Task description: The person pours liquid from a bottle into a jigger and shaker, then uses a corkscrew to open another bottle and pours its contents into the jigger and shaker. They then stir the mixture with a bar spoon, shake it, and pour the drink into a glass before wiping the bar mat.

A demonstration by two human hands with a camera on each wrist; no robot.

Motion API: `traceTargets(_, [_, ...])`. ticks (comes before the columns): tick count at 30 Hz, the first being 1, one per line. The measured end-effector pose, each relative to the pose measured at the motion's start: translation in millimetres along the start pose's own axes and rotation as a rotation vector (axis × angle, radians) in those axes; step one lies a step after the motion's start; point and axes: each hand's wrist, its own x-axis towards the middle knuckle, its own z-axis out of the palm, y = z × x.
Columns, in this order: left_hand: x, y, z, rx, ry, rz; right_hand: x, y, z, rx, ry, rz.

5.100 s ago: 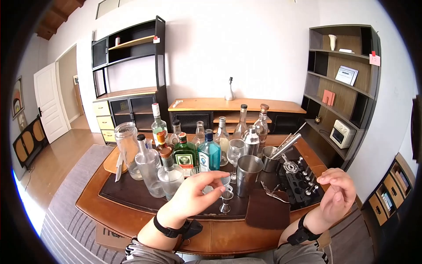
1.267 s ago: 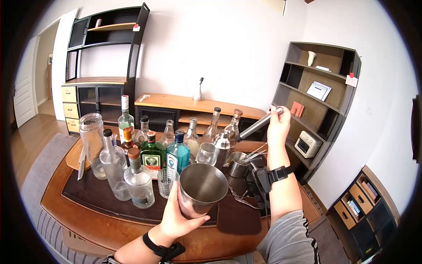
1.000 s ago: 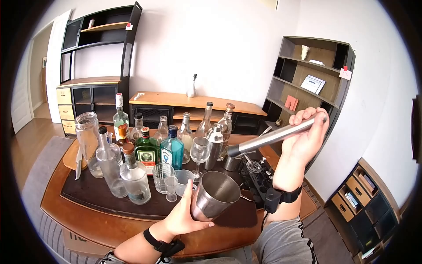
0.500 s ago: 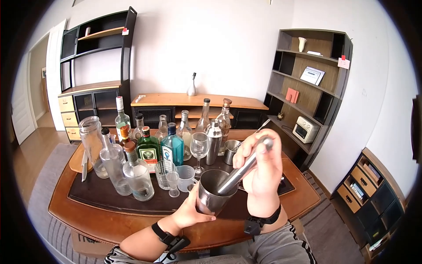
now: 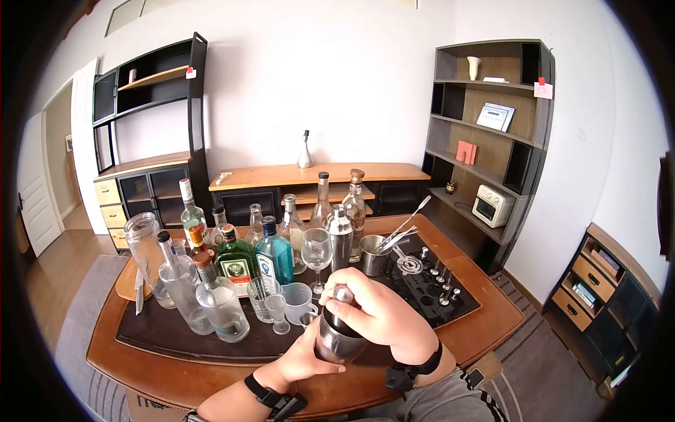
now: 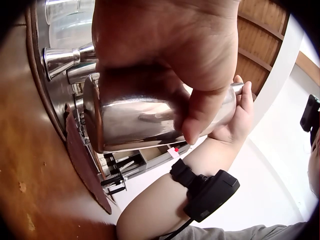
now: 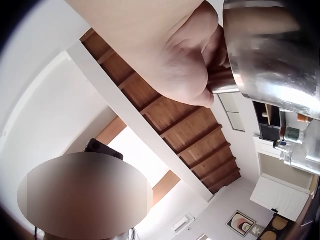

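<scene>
My left hand (image 5: 299, 360) grips a steel shaker tin (image 5: 341, 342) around its side, holding it tilted over the front of the table. The thumb lies along the tin's near side. My right hand (image 5: 380, 309) is wrapped around the top of a steel muddler (image 5: 343, 293), whose lower part is down inside the tin. In the left wrist view, the tin (image 6: 142, 122) stands out from the palm, with the muddler's end (image 6: 237, 87) showing at the right fingers. The right wrist view shows the muddler shaft (image 7: 223, 81) entering the tin's mouth. The tin's inside is hidden.
Just left of the tin are a jigger (image 5: 307, 319), a small stemmed glass (image 5: 276, 309) and a plastic measuring cup (image 5: 299, 299). Several bottles, including a blue one (image 5: 274, 257), crowd behind. A tool cup (image 5: 374, 257) and black tool rack (image 5: 429, 288) sit at right.
Both hands were without objects at first, the tin standing on the table. The left hand took up the tin, the right the muddler. The muddler has since swung down into the tin.
</scene>
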Motion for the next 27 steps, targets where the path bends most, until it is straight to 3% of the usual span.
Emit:
traceTargets(4, [-2, 10, 5, -0.038, -0.002, 0.023, -1, 8, -10, -0.138, 0.127, -0.09])
traceTargets(6, [-2, 12, 4, -0.007, -0.013, 0.022, -2, 14, -14, -0.033, 0.156, -0.073])
traceTargets(9, [-2, 10, 4, -0.014, -0.012, 0.03, 0, 11, -13, -0.083, 0.155, -0.097])
traceTargets(13, [0, 14, 6, 0.023, -0.014, 0.001, 3, 2, -8, -0.142, 0.013, -0.069])
traceTargets(20, [0, 7, 2, -0.057, -0.004, -0.056, 4, 13, -4, -0.014, 0.218, -0.073])
traceTargets(27, [0, -14, -5, -0.086, -0.12, -0.139, 12, 17, 18, -0.089, 0.14, -0.167])
